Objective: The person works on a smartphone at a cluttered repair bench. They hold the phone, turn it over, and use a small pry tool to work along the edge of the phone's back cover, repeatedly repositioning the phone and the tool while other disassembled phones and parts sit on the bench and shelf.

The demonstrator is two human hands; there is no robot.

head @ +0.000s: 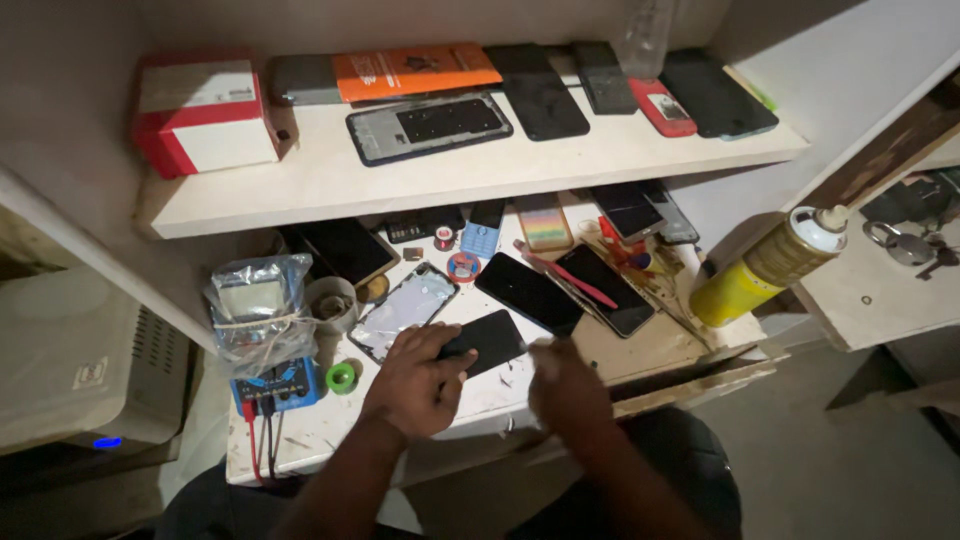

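Left hand [415, 380] presses curled fingers on the near end of a flat black rectangular phone [483, 342] lying on the pale table [320, 430], long axis toward two o'clock, while the blurred right hand [565, 385], grip unclear, hovers just off its four o'clock edge.

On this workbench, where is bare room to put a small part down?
Bare wood lies at the bench's right front, between the right hand and the yellow spray can. A smaller strip runs along the upper shelf's front edge. Behind the black phone under the left hand, it is crowded.
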